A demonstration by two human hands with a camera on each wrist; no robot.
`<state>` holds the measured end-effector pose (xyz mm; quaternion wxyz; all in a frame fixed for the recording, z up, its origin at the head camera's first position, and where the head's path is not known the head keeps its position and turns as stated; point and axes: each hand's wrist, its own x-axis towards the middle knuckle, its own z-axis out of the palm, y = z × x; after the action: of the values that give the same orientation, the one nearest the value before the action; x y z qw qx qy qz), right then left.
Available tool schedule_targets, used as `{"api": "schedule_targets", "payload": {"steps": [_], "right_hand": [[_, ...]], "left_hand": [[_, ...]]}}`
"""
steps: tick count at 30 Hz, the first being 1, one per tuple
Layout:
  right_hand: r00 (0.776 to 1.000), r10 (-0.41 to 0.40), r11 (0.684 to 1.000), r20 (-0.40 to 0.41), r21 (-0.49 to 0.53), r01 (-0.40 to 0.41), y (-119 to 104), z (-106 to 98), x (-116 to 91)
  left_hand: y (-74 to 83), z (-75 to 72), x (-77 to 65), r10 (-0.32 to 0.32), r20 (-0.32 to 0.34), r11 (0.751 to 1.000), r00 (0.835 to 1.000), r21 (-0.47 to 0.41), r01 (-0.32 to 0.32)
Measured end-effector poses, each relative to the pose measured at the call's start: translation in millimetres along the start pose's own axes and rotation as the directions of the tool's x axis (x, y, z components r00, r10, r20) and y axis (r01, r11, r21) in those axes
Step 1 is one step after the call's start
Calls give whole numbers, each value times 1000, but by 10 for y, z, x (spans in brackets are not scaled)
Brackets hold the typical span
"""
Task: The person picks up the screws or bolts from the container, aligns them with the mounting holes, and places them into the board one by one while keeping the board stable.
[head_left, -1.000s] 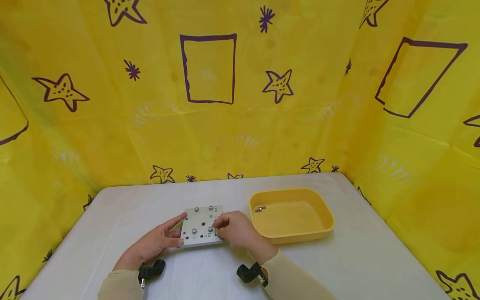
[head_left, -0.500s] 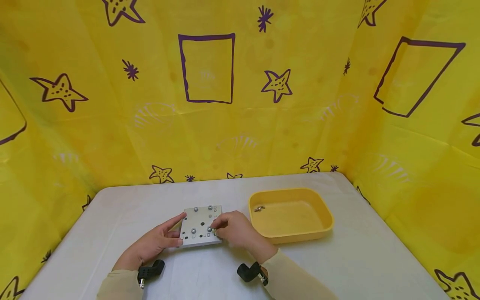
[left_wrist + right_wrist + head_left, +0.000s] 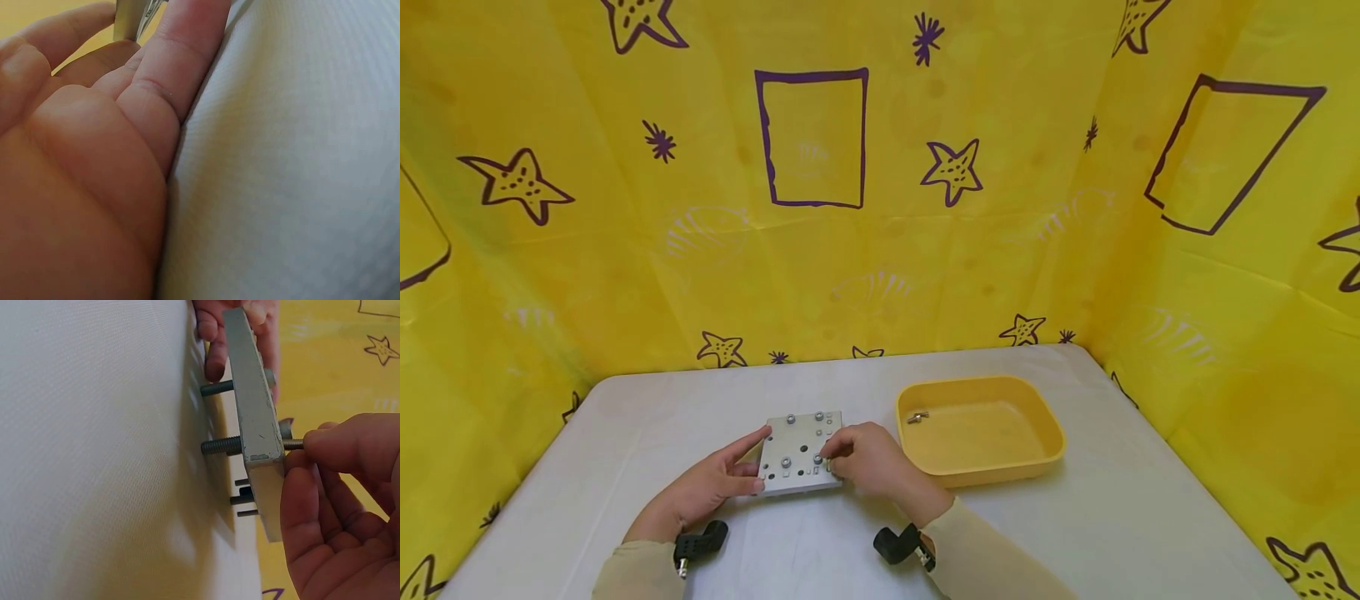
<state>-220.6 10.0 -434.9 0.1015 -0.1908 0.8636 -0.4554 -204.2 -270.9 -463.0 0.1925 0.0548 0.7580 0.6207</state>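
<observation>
1. Right hand (image 3: 868, 458) pinches a slim metal pin (image 3: 292, 444) upright against a square grey metal plate (image 3: 786, 446), apparently keeping it aligned.
2. Left hand (image 3: 711, 482) grips the plate's left edge over the white table (image 3: 805, 550), likely steadying it.

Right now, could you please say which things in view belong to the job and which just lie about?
Job:
silver-grey rectangular metal plate, held by the left hand
round-headed silver bolts through it
thin metal rod, pinched by the right hand

Lying about, perhaps supplies:
yellow rectangular plastic tray
small metal pieces inside
</observation>
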Motion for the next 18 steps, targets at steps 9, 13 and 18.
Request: {"api": "schedule_targets", "payload": {"steps": [9, 13, 18], "right_hand": [[1000, -13, 1000, -1, -15, 13, 19, 10, 12], [1000, -13, 1000, -1, -13, 13, 15, 5, 4], [999, -23, 998, -45, 50, 26, -41, -100, -47]], "left_hand": [[-35, -17, 20, -7, -11, 1000, 1000, 4, 7], [-46, -23, 28, -5, -6, 1000, 1000, -3, 5], [-54, -22, 38, -3, -9, 1000, 1000, 0, 3]]}}
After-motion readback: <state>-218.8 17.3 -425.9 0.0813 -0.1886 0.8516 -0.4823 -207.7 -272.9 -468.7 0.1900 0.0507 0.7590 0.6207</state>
